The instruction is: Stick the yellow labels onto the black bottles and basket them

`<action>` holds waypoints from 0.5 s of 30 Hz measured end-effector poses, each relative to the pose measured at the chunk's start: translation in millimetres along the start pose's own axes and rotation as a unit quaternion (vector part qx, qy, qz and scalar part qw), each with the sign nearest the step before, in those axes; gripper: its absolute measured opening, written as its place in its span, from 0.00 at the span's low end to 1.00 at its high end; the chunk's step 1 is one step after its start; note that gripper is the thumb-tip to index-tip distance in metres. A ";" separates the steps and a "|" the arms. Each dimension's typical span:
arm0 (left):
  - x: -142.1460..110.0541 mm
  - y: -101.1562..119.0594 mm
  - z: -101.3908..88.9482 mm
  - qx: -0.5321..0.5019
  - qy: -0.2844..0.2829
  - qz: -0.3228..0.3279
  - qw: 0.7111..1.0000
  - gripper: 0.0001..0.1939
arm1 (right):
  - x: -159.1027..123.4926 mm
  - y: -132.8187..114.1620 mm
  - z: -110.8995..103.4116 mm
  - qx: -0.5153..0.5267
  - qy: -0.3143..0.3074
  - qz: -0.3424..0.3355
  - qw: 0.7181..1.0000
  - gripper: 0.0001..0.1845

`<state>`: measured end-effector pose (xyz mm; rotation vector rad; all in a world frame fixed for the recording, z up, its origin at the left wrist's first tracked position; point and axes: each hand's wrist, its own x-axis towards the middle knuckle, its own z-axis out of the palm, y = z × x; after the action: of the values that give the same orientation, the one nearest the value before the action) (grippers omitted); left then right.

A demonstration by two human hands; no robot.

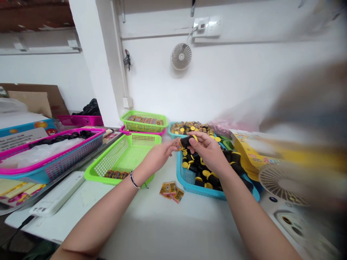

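Observation:
My right hand point(209, 148) is closed round the yellow-capped end of a small black bottle point(185, 141). At the bottle's other end, my left hand point(159, 154) pinches a small printed sleeve point(177, 144), orange and yellow; whether the bottle is inside it I cannot tell. Below my right hand, a blue basket point(187, 182) holds many black bottles with yellow caps. On the table under my hands lies a little pile of flat printed sleeves point(172, 191). A green basket point(92, 172) by my left forearm has a row of printed pieces point(116, 174) at its near end.
Behind stand another green basket point(126, 124) of printed pieces and a blue basket point(171, 130) with more yellow-capped ones. A white power bank point(58, 195) lies at left, near pink-rimmed baskets point(51, 173). A yellow box point(245, 155) and a blurred fan point(284, 184) stand at right.

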<state>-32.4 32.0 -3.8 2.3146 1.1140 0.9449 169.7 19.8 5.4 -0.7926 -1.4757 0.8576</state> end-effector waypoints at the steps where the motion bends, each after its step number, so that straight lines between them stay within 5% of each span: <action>1: -0.4 -0.9 0.2 -0.001 0.000 0.003 1.000 0.24 | -0.2 0.5 -0.2 -0.005 0.000 0.004 1.000 0.22; 15: 0.1 -7.5 2.6 -0.033 0.031 0.010 0.999 0.25 | 0.1 6.7 -3.9 0.006 -0.014 0.038 0.999 0.24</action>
<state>-34.4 36.4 -10.1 2.2615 1.0683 1.0528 173.6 23.5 -0.2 -0.8356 -1.4709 0.9367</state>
